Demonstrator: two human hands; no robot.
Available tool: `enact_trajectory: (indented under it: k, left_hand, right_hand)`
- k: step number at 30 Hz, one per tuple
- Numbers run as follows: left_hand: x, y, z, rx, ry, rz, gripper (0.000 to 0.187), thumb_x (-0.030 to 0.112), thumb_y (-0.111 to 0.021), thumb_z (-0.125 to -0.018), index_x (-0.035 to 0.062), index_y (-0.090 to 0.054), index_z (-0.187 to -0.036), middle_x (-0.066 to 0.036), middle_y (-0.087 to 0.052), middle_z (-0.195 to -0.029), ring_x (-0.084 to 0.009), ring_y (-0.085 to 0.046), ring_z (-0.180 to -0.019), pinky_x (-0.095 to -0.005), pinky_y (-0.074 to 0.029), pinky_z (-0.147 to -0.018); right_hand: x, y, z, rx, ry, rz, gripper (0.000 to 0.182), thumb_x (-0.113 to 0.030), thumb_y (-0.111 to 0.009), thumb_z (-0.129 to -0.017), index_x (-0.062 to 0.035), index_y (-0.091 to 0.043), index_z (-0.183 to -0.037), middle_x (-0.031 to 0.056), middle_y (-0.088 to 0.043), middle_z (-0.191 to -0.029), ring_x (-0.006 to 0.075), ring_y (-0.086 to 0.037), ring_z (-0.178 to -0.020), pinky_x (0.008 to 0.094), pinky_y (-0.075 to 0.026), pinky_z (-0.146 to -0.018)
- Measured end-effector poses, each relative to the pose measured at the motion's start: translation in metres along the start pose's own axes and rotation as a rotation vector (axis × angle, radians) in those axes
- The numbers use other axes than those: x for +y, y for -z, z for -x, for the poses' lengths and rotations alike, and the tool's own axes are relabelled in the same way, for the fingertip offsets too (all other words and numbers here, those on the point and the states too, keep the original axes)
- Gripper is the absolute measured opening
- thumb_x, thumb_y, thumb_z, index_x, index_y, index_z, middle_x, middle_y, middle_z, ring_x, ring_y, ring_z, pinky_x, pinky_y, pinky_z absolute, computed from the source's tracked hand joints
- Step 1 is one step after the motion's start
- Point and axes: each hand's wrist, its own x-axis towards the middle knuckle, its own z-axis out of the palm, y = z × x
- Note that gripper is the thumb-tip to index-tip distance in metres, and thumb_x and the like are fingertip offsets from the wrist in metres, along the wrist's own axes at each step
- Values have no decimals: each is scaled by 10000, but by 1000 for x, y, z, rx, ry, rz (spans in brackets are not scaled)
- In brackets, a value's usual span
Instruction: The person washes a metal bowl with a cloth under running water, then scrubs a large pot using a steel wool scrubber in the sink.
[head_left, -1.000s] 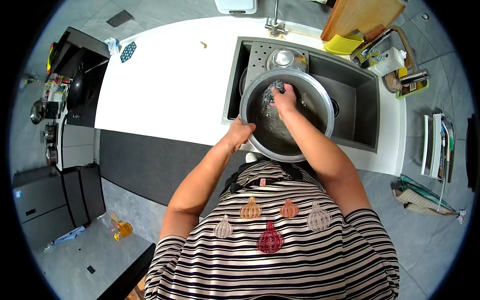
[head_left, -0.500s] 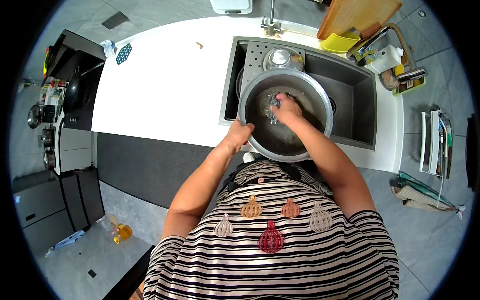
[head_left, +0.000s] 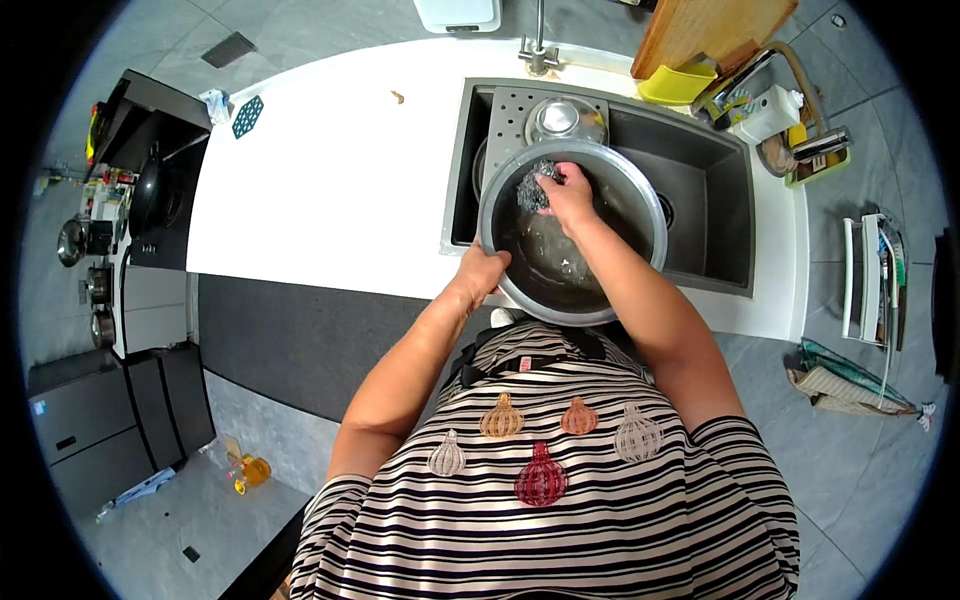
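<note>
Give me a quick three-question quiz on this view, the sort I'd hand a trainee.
1. Which hand grips the rim of the metal basin?
2. True or false: the wire scourer is lying on the white countertop.
3. Pick one: what colour is the container beside the wooden board?
A) red
B) yellow
C) blue

Key:
1. The left hand.
2. False; the right hand holds it inside the basin.
3. B.
</note>
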Motion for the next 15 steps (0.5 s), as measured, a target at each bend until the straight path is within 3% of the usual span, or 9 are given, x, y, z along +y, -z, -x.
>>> enact_trajectory:
  k: [5,8,9,10,12,13,15]
  left_hand:
    - [-4,0,-5,-25,13,6,455,117,-552,-761,6,-443,-1188,-111,-603,-823,-181,-575,-616,-293,-462,-451]
    - [-4,2,-3,-33,41,-34,493,111,-545,-759,12,-421,-1225,-121,-616,-835,-173,-580,-604,-272,-459,-426]
    - [-4,1,-2,-27,21,-27,467,126,-552,-761,-7,-438,-1194,-118,-607,-841,-181,-574,-616,-284,-461,-448]
    - [-3,1,-2,-20,-1,-19,445,142,-559,-763,-25,-455,-1162,-115,-598,-846,-188,-569,-627,-295,-463,-470]
    - [-1,2,0,-15,0,-25,444,143,-557,-762,-16,-457,-1165,-112,-600,-853,-189,-572,-633,-299,-466,-474]
    - [-1,1,1,-14,3,-33,444,143,-556,-762,-7,-459,-1168,-109,-602,-859,-189,-575,-639,-302,-469,-478]
    - [-2,0,-4,-16,2,-41,444,144,-554,-761,2,-461,-1171,-107,-604,-866,-190,-578,-646,-306,-472,-482]
  right_hand:
    - [-10,-5,40,-471,-64,406,374,-191,-692,-741,-49,-541,-1052,65,-583,-873,157,-572,-719,311,-498,-484]
    - [12,-13,8,-272,171,502,337,-183,-693,-742,-52,-550,-1018,60,-589,-813,149,-567,-669,292,-469,-493]
    - [12,-11,-4,-124,93,331,312,-170,-683,-757,-69,-546,-1019,59,-601,-839,160,-582,-700,301,-474,-515]
    - [-4,-4,2,-10,-21,-54,295,-156,-650,-793,-81,-515,-1045,66,-605,-891,179,-597,-750,334,-494,-551]
    - [-8,6,-1,228,-165,-418,278,-154,-610,-825,-88,-481,-1063,71,-593,-958,200,-598,-811,373,-514,-591]
    - [-6,9,2,253,-224,-383,264,-159,-590,-840,-86,-461,-1059,73,-580,-1002,207,-591,-839,388,-525,-614]
    - [-1,7,18,40,-201,-28,360,-200,-633,-809,-79,-476,-1110,63,-578,-997,199,-586,-845,367,-521,-598]
